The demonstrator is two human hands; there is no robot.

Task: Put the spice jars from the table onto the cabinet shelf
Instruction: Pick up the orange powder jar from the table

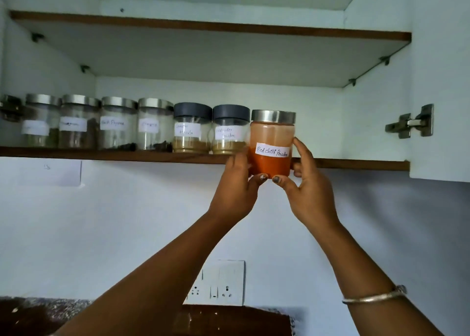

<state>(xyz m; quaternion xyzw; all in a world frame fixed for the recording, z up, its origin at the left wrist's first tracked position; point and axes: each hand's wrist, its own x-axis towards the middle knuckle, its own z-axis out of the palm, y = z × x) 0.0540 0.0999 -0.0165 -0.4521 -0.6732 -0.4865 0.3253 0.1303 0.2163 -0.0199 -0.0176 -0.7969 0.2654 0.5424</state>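
Note:
Both my hands hold a glass jar of red chilli powder (271, 142) with a steel lid, raised in front of the lower cabinet shelf's edge (127, 155). My left hand (239, 185) grips its left side and base, my right hand (304, 180) its right side. The jar's bottom hangs below the shelf's front edge, just right of a row of several labelled spice jars (117, 124) standing on the shelf. The nearest one is a grey-lidded jar (230, 130) to the left of the held jar.
The shelf right of the held jar (356, 164) is bare up to the cabinet wall. An open cabinet door with a hinge (409, 122) is at the right. An upper shelf (229, 28) sits above. A wall socket (218, 283) and dark counter (38, 315) lie below.

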